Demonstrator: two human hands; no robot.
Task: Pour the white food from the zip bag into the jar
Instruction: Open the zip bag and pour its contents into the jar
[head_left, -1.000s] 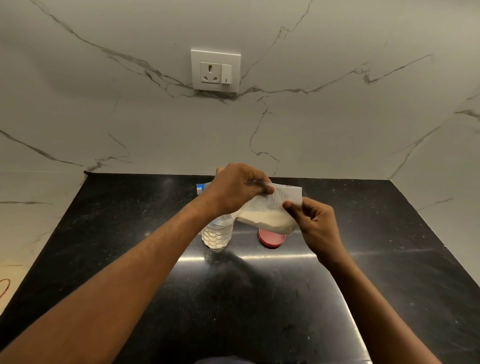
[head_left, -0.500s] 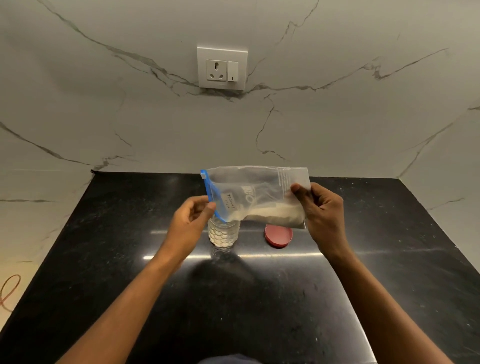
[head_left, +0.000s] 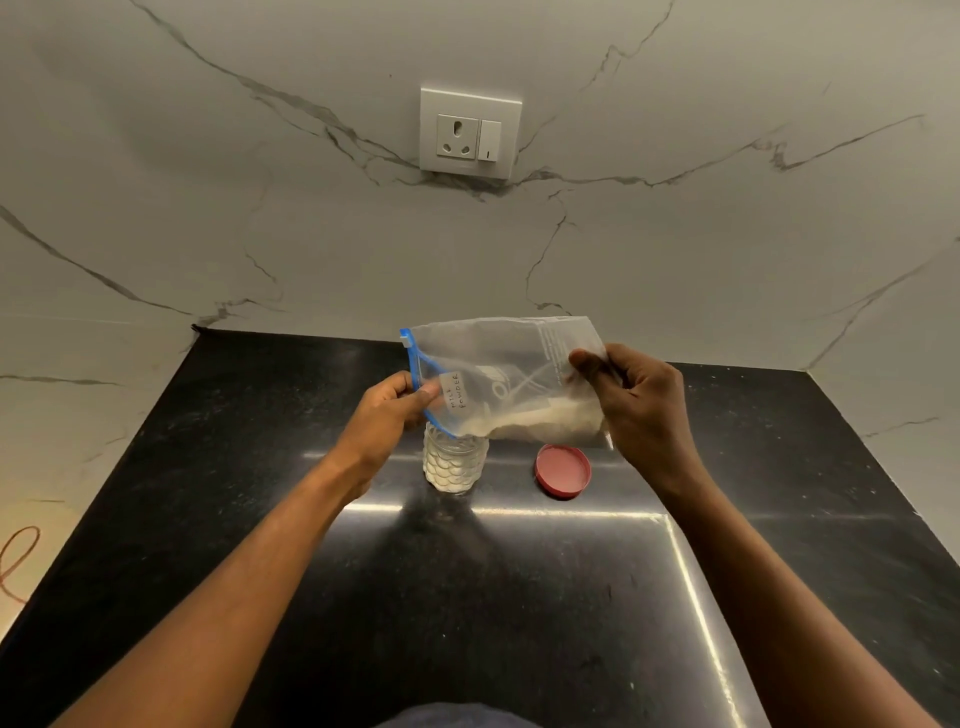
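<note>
A clear zip bag (head_left: 511, 364) with a blue zip edge and a handwritten label hangs sideways over the counter, white powder (head_left: 545, 418) lying along its lower side. My left hand (head_left: 387, 410) pinches the blue zip edge at the bag's left end. My right hand (head_left: 631, 400) grips the bag's right end. The bag's lower left corner sits just above the mouth of a small textured glass jar (head_left: 454, 465), which stands upright and holds white powder. The jar's mouth is hidden behind the bag.
A red lid (head_left: 563, 470) lies flat on the black counter (head_left: 519, 597) right of the jar. A marble wall with a socket and switch (head_left: 470, 132) rises behind. An orange cord (head_left: 18, 558) lies off the counter's left edge.
The bag has been unfolded and turned sideways, zip end to the left over the jar. My left hand shifted from the bag's top to the zip edge; my right hand rose a little.
</note>
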